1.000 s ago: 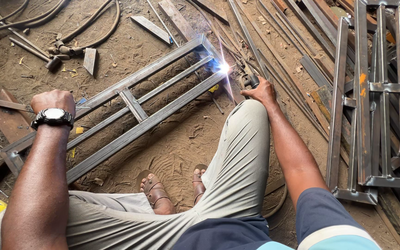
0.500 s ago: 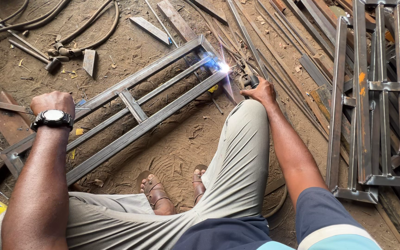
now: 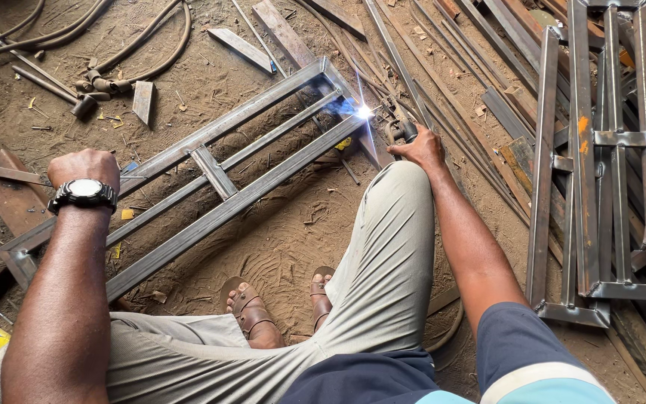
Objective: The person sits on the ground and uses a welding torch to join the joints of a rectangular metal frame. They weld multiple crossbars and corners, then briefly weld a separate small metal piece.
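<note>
A long steel frame [image 3: 211,176] lies diagonally on the dirt floor [image 3: 278,239], with a bright welding arc [image 3: 365,111] at its 1 o'clock end. An electrode holder [image 3: 401,131] is clamped in the right hand [image 3: 422,147]. The left hand [image 3: 84,166], fingers closed together, is pressed on the frame at 9 o'clock. Welded frames [image 3: 600,164] are stacked at 3 o'clock.

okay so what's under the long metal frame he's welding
Mostly bare, sandy dirt floor shows through the gaps of the metal frame, with small scraps and a yellow bit near the welding spark. The left hand rests on the frame; the ground directly beneath its bars is hidden.
</note>
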Available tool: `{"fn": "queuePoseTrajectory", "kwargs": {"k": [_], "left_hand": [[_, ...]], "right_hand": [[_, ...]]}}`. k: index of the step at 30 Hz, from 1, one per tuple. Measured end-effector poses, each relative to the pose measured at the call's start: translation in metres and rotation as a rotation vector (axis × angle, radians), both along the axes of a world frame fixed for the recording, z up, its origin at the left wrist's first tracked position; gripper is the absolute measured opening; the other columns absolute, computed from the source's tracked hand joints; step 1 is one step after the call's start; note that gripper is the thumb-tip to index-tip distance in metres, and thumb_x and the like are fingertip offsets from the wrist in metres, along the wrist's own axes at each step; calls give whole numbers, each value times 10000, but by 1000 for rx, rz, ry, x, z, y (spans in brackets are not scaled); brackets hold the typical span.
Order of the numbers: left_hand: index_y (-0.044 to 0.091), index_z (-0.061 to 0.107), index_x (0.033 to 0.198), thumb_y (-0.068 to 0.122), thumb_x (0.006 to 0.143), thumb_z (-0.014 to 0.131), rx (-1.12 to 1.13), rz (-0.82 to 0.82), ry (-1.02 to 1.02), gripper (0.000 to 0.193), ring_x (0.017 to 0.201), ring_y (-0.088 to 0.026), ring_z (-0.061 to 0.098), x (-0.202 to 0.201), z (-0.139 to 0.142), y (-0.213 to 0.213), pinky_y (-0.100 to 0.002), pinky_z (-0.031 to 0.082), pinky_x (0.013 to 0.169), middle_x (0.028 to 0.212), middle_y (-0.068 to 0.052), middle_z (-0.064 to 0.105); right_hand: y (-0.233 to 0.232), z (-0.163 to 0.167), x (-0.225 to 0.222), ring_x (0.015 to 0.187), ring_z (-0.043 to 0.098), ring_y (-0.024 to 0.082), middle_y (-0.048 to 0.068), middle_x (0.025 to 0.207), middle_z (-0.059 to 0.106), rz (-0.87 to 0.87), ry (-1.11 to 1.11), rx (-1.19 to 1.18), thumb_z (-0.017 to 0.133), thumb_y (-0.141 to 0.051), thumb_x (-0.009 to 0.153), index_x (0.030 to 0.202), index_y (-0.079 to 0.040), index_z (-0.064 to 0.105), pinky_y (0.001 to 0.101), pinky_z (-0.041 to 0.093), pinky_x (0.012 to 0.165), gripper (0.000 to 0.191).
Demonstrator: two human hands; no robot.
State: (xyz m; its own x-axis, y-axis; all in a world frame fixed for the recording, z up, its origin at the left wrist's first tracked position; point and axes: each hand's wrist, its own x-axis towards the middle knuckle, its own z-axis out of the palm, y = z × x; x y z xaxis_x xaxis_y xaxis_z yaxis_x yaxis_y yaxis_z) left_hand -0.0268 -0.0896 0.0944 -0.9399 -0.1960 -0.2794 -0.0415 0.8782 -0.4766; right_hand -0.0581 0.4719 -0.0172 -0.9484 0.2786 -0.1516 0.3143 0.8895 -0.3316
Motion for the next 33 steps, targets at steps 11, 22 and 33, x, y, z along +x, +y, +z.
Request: {"fn": "queuePoseTrajectory", "kwargs": {"k": [11, 22, 33], "left_hand": [[177, 805, 1135, 293, 1050, 588, -18, 17, -30, 260, 941, -194, 779, 2, 2, 1, -375, 641, 778, 1037, -65, 810], [187, 810, 1135, 276, 1061, 572, -8, 14, -19, 264, 970, -213, 777, -18, 5, 9, -387, 636, 784, 1070, -65, 808], [188, 807, 1129, 287, 1064, 566, -26, 8, -20, 269, 943, -199, 779, -28, 5, 12, -380, 638, 767, 1047, -60, 810]], "right_hand": [[-3, 1, -2, 1309, 552, 439, 329, 1417, 542, -28, -17, -16, 918, -648, 599, 1516, 24, 412, 579, 510, 1022, 1244], [8, 3, -18, 927, 729, 288, 184, 1053, 720, -17, 82, -58, 885, -709, 641, 1225, -10, 623, 445, 608, 785, 947], [11, 4, -30, 1157, 644, 397, 304, 1267, 633, -26, 47, -23, 945, -630, 589, 1412, 59, 503, 538, 554, 943, 1162]]}}
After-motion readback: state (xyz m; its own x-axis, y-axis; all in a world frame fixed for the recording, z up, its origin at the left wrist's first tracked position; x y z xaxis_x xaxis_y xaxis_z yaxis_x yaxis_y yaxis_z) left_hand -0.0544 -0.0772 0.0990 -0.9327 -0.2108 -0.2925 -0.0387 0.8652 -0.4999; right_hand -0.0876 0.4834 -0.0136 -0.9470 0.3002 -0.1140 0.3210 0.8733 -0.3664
